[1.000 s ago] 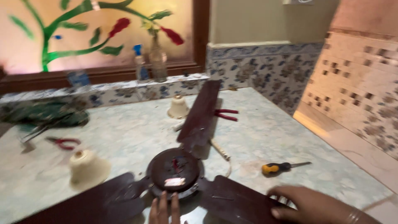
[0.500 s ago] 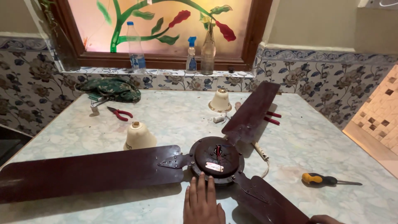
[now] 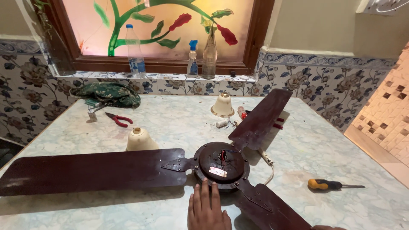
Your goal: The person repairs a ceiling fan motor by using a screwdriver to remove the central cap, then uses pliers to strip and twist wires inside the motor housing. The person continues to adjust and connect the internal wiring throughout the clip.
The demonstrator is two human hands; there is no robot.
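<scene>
Fan [image 3: 221, 165], three brown blades, centre frame on bench [image 3: 179, 119]; left hand [image 3: 208, 209] flat, fingertips touching hub. Screwdriver [image 3: 330, 185] lower right; pliers [image 3: 118, 119] upper left.

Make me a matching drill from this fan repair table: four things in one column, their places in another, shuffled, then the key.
Things:
1. screwdriver
2. pliers
3. spray bottle
4. left hand

Places:
A. on the window sill
B. at the near edge of the fan motor
C. on the table, right of the fan
D. on the table beside the green cloth

Pairs: 1-C, 2-D, 3-A, 4-B
</scene>
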